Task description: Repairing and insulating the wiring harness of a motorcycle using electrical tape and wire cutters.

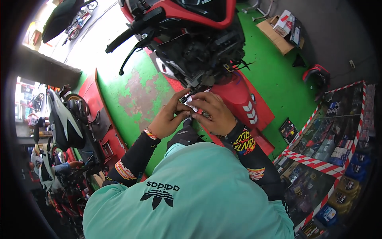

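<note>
My left hand (167, 118) and my right hand (215, 113) meet in front of a motorcycle (203, 51) whose front covers are off. Both are closed, thumbs and fingertips pinched together around a small silvery-white piece (192, 106), too small and covered to name. Dark wiring (195, 83) and exposed black parts of the front end hang just beyond my fingers. The red front fender (232, 99) lies beside my right hand. Above left of my hands, the handlebar grip (119, 39) and its lever (129, 55) stick out.
The motorcycle stands over a red platform (262, 115) on a green floor (139, 91). At right is a glass display case (318, 123) edged with striped tape. A cardboard box (274, 36) and a red-black helmet (317, 75) lie behind. Other motorcycles (63, 119) crowd the left, near another person's arm (65, 166).
</note>
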